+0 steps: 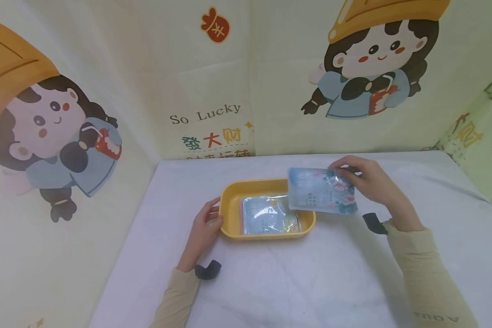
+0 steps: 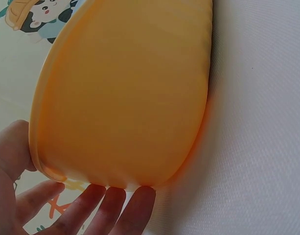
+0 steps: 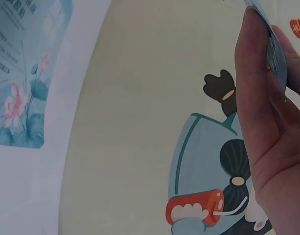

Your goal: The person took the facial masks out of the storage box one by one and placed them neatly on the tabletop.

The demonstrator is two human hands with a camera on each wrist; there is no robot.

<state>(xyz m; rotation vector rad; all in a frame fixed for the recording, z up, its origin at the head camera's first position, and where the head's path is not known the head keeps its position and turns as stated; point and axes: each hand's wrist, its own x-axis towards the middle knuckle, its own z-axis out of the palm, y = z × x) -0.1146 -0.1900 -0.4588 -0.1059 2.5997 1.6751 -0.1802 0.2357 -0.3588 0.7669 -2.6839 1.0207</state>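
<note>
My left hand (image 1: 206, 225) holds the left end of a yellow plastic tray (image 1: 229, 193). In the left wrist view its thumb is at the rim and the fingertips (image 2: 141, 196) touch the outer wall. My right hand (image 1: 366, 180) pinches the upper right corner of a flat blue packet (image 1: 321, 189) printed with pink lotus flowers, which overlaps the tray's right end. From the right wrist, a thin packet edge (image 3: 276, 58) shows between thumb and fingers, and a lotus-printed face (image 3: 22, 93) appears at the left. Inside the tray lies a shiny pale blue packet (image 1: 266, 216), with a pink edge beneath it.
The tray stands on a table with a white cloth (image 1: 270, 282). Behind the table and along both sides hang cream printed curtains (image 1: 279, 91), close to the table's back edge. Dark wrist bands (image 1: 375, 223) sit near both cuffs.
</note>
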